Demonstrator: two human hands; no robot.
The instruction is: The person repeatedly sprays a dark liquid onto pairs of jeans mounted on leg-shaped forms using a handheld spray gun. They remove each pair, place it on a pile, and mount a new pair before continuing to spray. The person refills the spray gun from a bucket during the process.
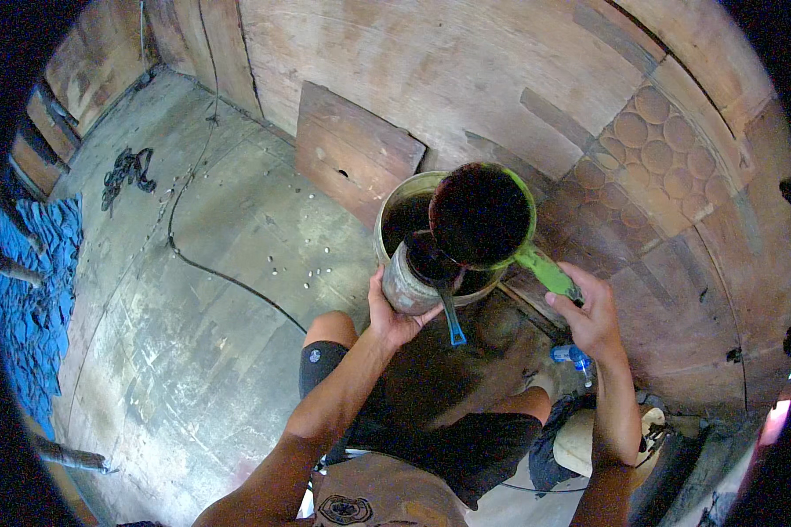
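My left hand (397,325) is wrapped round a worn, pale metal can (404,286), its inside dark. A brush-like tool with a blue-tipped handle (453,323) leans out over the can's rim; its lower end is hidden. In my right hand (596,309) is the green handle of a round dipper (529,256). The dipper's bowl is dark inside, and I cannot tell what it contains. It hangs over a large pale bucket (383,230), right beside the can's mouth. Both can and dipper cover much of the bucket, which also looks dark within.
A wooden board (347,145) leans on the wooden wall behind the bucket. A black cable (228,277) runs across the floor on the left, near white bits. Blue sheeting (31,299) lies far left. By my right leg are a blue-labelled bottle (569,354) and a light hat (578,442).
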